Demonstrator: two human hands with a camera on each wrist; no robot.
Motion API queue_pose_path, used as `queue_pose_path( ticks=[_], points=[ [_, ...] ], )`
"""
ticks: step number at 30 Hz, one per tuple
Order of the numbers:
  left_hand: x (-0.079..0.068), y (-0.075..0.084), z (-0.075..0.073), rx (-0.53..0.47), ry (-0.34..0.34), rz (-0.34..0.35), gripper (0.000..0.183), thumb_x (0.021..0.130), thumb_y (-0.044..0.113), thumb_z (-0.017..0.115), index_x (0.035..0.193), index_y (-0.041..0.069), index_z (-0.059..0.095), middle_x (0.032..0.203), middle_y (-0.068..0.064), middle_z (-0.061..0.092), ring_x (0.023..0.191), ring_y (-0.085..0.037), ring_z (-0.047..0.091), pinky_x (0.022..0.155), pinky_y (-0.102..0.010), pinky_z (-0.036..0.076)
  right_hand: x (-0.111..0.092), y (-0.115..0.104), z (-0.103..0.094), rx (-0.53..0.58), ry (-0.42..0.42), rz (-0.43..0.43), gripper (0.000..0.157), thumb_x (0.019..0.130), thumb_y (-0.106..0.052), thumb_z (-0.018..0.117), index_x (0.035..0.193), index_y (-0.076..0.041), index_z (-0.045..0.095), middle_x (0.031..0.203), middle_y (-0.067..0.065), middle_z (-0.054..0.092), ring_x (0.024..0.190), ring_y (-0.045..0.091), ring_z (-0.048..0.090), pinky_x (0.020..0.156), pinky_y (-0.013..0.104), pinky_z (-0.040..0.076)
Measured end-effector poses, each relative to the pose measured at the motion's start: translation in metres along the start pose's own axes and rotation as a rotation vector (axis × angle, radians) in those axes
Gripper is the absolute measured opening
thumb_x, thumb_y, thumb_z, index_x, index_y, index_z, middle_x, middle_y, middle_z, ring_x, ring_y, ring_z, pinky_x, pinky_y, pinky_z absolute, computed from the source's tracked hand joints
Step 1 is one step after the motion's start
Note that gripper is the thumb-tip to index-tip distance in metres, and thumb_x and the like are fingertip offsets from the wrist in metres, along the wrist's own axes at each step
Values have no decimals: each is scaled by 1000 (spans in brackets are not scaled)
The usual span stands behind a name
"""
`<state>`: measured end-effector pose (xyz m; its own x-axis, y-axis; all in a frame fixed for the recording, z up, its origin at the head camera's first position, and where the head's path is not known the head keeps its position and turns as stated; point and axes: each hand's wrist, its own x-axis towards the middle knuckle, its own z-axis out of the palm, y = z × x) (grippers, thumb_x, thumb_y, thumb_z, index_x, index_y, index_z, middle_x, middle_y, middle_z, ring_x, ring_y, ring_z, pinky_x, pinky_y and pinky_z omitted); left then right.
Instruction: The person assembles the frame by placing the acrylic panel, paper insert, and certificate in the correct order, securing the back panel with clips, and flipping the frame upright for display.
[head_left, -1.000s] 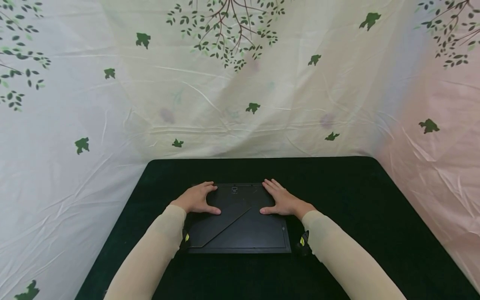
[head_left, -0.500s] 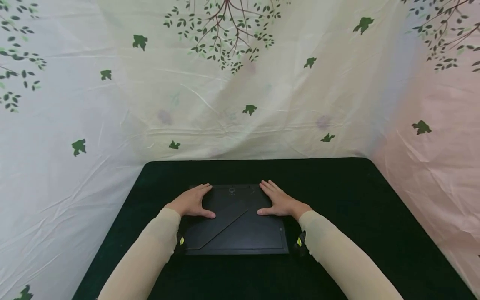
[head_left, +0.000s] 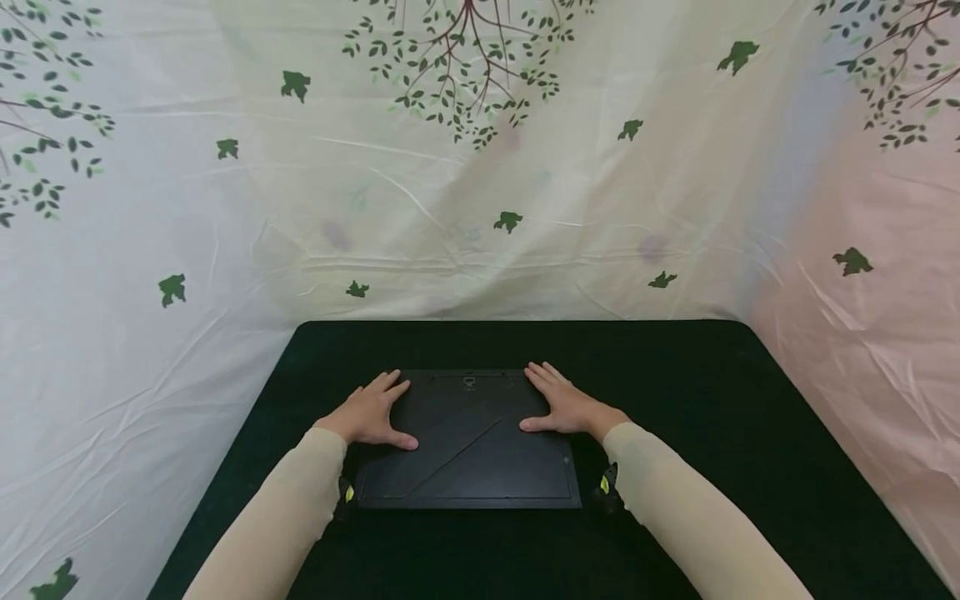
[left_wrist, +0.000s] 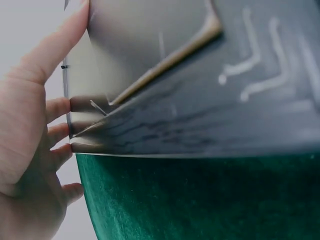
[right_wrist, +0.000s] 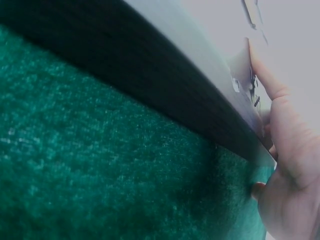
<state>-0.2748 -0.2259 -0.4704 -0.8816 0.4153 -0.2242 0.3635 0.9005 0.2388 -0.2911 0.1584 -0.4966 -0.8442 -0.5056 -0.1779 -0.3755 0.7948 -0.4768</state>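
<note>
Across the dark green tabletop, a black picture frame lies back side up, square in front of me in the head view, its long sides running left to right. I see a small hanger near the far edge and a diagonal seam across the backing, which I take for the edge of a folded easel stand. From the left wrist camera, that seam shows a tan rim.

The left hand is spread wide at the far left corner: its thumb rests on the backing, while three fingertips touch the side rail and the little finger hangs clear of it. The right hand mirrors it at the far right corner, thumb on the backing, fingers reaching out over the edge. Neither hand is closed round the frame; both touch it with loose, nearly straight fingers. How firmly they press, I cannot tell.

I judge the frame stiff and flat, moderately light but too broad for a sure one-handed lift. Its smooth backing would probably slip under a fingertip, so I would trust the raised outer rails, one hand to each short side. The front is hidden from me; if it is glazed, twisting or dropping a corner could crack it. I would also keep pressure off the seam, where the flap may give.
</note>
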Motion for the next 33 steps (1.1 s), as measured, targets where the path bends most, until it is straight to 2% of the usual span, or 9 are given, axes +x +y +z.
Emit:
queue_pose_path(
  ticks=[2,8,12,15,19,33],
  points=[
    [0,0,0,-4,0,0,117,63,77,69,152,13,29,160,-13,14,145,-35,11,111,-61,16,0,-1,-1,-13,-4,9,106,79,-67,63,156,-16,12,162,1,3,147,24,-7,115,54,13],
    [0,5,-4,-5,1,6,115,63,75,70,151,12,30,159,-14,15,145,-36,13,112,-59,17,0,-6,-7,-90,11,33,104,78,-68,64,155,-17,17,161,2,9,147,26,0,111,63,9],
    [0,5,-3,-18,-6,-5,116,63,76,70,152,13,30,159,-13,15,145,-36,12,112,-58,20,2,-12,-10,-108,20,-9,101,79,-63,66,154,-14,21,160,5,14,147,28,5,112,63,7],
    [0,3,-2,-20,-11,-11,116,62,77,69,152,14,30,160,-12,14,145,-35,11,111,-57,21,4,-15,-11,-78,23,-53,94,83,-57,67,154,-13,23,159,7,18,147,28,9,113,60,9],
    [0,2,-1,-17,-12,-5,116,63,77,69,152,14,29,160,-11,13,146,-34,9,112,-57,19,10,-16,-10,-55,43,-67,85,86,-52,66,152,-15,28,158,7,23,146,26,13,113,58,11],
    [-3,4,-1,-10,-9,-10,117,63,77,68,152,14,28,160,-12,12,146,-34,8,112,-58,17,20,-20,-8,-21,30,-36,73,90,-43,65,151,-20,32,157,7,24,145,29,15,109,66,6]
  ],
)
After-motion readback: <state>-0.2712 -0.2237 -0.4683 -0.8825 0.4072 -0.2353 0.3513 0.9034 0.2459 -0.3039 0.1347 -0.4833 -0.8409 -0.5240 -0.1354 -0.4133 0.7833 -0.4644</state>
